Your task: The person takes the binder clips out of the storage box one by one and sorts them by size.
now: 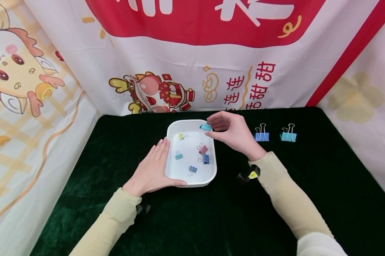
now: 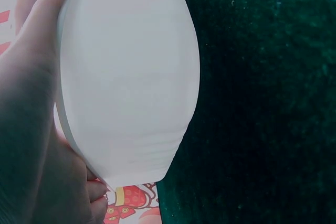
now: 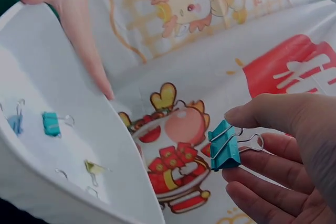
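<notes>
Left wrist view shows tray wall (image 2: 131,77); right wrist's, pinched clip (image 3: 227,156).

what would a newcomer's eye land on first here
Probably the white tray in the middle, with five small clips scattered inside. Next, the teal clip pinched in the right hand by the tray's far right corner. Behind, the bright red print on the backdrop also stands out.
</notes>
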The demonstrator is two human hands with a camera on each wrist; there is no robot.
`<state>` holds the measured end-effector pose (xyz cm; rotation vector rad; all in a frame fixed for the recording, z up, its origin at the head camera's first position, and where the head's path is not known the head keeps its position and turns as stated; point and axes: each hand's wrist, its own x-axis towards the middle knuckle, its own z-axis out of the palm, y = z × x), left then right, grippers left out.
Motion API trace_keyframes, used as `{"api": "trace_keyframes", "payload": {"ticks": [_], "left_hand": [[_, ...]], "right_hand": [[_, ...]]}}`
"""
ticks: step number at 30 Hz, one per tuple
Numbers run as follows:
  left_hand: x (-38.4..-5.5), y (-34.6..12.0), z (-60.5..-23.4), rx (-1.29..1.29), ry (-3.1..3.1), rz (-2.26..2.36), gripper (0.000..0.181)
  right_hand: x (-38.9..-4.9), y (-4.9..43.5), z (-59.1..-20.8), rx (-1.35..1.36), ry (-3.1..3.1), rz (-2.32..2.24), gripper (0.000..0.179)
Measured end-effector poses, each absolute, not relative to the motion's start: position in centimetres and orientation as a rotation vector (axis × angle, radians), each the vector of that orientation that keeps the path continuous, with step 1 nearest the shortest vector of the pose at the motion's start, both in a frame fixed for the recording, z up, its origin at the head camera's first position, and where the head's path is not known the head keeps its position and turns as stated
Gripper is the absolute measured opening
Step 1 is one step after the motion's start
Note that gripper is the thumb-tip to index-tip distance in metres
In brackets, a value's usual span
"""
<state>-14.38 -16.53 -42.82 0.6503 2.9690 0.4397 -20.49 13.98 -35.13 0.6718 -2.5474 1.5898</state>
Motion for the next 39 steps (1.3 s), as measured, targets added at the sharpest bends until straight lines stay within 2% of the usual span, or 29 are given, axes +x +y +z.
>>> {"api": "trace_keyframes", "payload": {"ticks": [21,34,39], "left_hand": [[-14.3,-16.4,-42.8,0.653,2.976,0.423,0.141],[-14.3,-16.4,-42.9,0.646,2.971,0.426,0.142],[-14.3,-16.4,-42.9,0.647,2.976,0.423,0.142]], "right_hand": [[-19.3,22.0,-36.1,0.453,-2.635,1.479,0.040],[-20.0,26.3,-40.1,0.471,-2.929,1.524,0.049],[-20.1,27.2,-41.9,0.480,-2.995,1.595,0.043]]}}
